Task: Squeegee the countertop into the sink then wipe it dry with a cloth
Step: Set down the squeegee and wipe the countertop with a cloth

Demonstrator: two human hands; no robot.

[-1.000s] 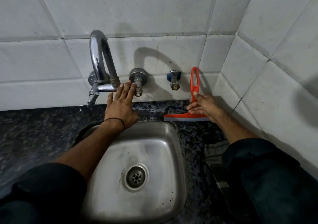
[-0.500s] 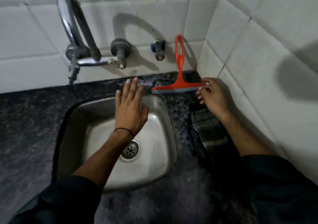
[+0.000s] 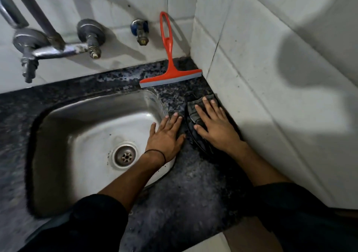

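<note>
The right grip (image 3: 213, 125) lies wide and flat on the dark cloth (image 3: 191, 109), fingers straight and closed round nothing. The left grip (image 3: 166, 135), also wide, rests just beside it at the sink (image 3: 96, 100) rim. The orange squeegee (image 3: 170, 75) leans on the wall beyond both sets of fingertips. Under a flat palm alone, the bunched cloth could skid into the sink. It might also only smear any water on the desk (image 3: 184, 193).

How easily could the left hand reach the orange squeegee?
Likely yes: the left hand is open and empty at the sink rim, and only bare countertop lies between it and the squeegee leaning on the wall.
</note>
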